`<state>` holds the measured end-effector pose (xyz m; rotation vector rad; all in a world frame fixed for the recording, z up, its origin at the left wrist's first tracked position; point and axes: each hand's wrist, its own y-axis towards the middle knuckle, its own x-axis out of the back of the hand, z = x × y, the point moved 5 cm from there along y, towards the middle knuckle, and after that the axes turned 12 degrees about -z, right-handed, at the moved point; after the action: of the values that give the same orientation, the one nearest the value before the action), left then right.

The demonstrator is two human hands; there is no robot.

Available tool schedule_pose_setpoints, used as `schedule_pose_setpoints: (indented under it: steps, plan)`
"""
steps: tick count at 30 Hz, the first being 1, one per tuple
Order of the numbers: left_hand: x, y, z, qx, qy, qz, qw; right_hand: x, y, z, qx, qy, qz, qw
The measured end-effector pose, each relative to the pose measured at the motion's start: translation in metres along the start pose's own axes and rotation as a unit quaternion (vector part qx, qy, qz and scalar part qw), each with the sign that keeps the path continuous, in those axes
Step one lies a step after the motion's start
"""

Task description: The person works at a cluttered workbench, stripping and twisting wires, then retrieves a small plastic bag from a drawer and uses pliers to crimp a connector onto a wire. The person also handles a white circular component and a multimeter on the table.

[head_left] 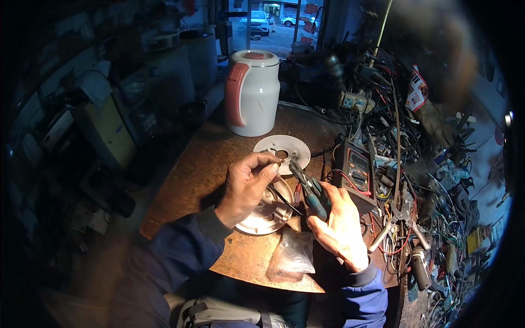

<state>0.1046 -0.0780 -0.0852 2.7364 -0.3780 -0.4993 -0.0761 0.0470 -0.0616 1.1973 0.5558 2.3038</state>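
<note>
My left hand (249,186) is closed, with thumb and forefinger pinching a thin wire end. A black cord (283,199) runs from under that hand toward the right. In my right hand (342,223) is a pair of pliers (310,192) with dark green handles; their jaws point at the left fingertips, a little apart from them. Behind the fingers lies a white disc (298,146) with a hole in its middle. Partly hidden under my left hand is a round, pale base (261,221). A red-handled tool (297,192) shows beside the pliers.
A white kettle (261,98) with a pink handle stands on the wooden table (188,180). A multimeter (358,168) leans at the right. A clear plastic bag (296,252) lies in front. Tangled wires (388,191) and pale-handled pliers (403,217) crowd the right side.
</note>
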Motion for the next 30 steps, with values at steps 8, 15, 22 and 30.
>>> schedule_pose_setpoints:
  steps: [8,15,22,30]
  plan:
    - [-0.003,-0.002,-0.004,-0.015,0.042,-0.014,0.999,-0.006,-0.004,0.005,0.033,-0.042,-0.017,0.998]
    - [0.000,0.000,-0.005,-0.115,0.114,-0.016,0.987,-0.004,-0.005,0.007,0.031,-0.056,-0.017,0.998]
    - [0.005,0.008,-0.007,-0.032,0.016,-0.030,0.999,0.052,-0.010,0.005,0.070,-0.115,-0.144,0.980]
    - [0.001,0.009,-0.005,-0.034,0.010,-0.019,0.999,0.122,-0.017,-0.088,-0.139,-0.375,-0.156,0.903]
